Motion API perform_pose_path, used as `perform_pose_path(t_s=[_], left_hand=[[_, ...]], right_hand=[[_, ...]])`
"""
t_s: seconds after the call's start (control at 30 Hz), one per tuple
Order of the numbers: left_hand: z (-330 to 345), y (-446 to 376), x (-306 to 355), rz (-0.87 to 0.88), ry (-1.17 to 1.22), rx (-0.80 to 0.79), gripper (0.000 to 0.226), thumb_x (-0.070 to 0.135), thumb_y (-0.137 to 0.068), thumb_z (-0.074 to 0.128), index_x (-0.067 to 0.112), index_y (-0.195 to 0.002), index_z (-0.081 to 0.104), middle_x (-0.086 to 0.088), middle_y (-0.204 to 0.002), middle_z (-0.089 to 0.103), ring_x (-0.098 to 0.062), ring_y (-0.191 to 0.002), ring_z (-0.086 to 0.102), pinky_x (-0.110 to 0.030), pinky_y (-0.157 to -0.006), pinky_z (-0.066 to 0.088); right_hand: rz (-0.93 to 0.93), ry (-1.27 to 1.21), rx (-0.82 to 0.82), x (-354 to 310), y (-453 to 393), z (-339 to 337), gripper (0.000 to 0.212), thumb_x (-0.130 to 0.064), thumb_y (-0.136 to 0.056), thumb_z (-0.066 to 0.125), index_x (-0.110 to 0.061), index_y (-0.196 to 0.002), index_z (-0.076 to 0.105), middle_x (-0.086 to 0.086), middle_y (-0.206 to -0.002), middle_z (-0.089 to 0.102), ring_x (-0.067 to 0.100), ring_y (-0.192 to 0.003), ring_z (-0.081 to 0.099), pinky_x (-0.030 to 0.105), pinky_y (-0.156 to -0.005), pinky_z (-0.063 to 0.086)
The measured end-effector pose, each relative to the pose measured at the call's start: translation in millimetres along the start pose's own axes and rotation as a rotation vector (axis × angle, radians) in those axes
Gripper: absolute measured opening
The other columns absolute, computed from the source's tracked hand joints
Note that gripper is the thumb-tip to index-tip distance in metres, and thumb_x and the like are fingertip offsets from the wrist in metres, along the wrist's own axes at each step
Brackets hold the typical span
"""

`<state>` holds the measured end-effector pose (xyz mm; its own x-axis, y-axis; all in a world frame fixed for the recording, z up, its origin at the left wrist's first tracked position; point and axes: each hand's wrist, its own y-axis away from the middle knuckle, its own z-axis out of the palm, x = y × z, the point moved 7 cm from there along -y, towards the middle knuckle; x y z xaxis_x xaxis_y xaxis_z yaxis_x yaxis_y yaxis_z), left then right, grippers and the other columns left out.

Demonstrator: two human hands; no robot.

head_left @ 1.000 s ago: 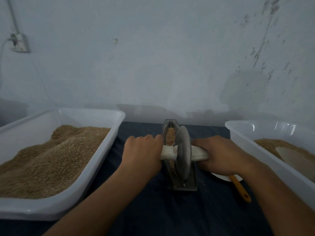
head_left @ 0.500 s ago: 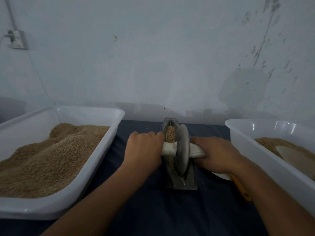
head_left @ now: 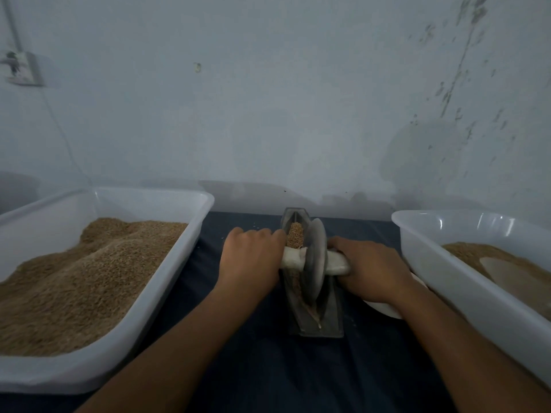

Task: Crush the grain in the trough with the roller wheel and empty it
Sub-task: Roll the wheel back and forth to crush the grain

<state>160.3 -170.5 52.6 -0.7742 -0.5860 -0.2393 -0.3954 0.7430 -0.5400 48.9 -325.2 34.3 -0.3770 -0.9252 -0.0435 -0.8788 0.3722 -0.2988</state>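
2 hands (head_left: pixel 250 260) (head_left: pixel 372 272) gripping roller wheel (head_left: pixel 314 263) axle, trough (head_left: pixel 313 293) between tubs (head_left: pixel 167 281)

Trough (head_left: pixel 331 320): dull grey metal. Roller wheel (head_left: pixel 313 257): matt metal disc, pale smooth handle. Left tub (head_left: pixel 167 281), right tub (head_left: pixel 441 269): glossy translucent plastic. Table cover (head_left: pixel 256 368): dark matt cloth.

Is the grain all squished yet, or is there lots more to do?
Not yet. The narrow grey metal trough is loaded, and whole brown grain is heaped at its far end. Both hands, left and right, grip the pale handle of the grey metal roller wheel mid-trough. Crushing the rest and emptying remain.
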Motion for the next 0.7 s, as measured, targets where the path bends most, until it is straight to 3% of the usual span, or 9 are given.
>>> perform_pose_path(t_s=[0.33, 0.57, 0.7], left_hand=[[11.1, -7.6, -0.6, -0.004, -0.030, 0.029, 0.019, 0.030, -0.082, 0.065, 0.026, -0.091, 0.048, 0.006, -0.082, 0.059, -0.015, -0.065, 0.054, -0.033, -0.063, 0.032], [16.5, -15.7, -2.7, 0.003, -0.025, 0.030, 0.017, 0.030, -0.084, 0.062, 0.026, -0.092, 0.048, 0.006, -0.081, 0.059, -0.017, -0.067, 0.058, -0.034, -0.065, 0.039], [23.6, -17.6, -4.3, -0.006, -0.010, 0.037, 0.016, 0.032, -0.085, 0.061, 0.027, -0.092, 0.048, 0.007, -0.082, 0.060, -0.016, -0.067, 0.056, -0.032, -0.064, 0.035]], right_hand=[[0.007, 0.038, 0.018, 6.6, -12.5, 6.6, 0.055, -0.058, -0.073, 0.053, -0.055, -0.126, 0.040, -0.017, -0.107, 0.070, 0.013, -0.092, 0.066, 0.030, -0.062, 0.039], [0.025, 0.018, -0.022, 9.5, -20.8, 11.5, 0.057, -0.057, -0.072, 0.057, -0.055, -0.127, 0.042, -0.017, -0.109, 0.069, 0.014, -0.093, 0.065, 0.030, -0.063, 0.041], [0.020, 0.014, -0.026, 10.5, -25.6, 10.7, 0.054, -0.057, -0.070, 0.056, -0.056, -0.123, 0.042, -0.019, -0.107, 0.069, 0.014, -0.093, 0.065, 0.032, -0.066, 0.046]])
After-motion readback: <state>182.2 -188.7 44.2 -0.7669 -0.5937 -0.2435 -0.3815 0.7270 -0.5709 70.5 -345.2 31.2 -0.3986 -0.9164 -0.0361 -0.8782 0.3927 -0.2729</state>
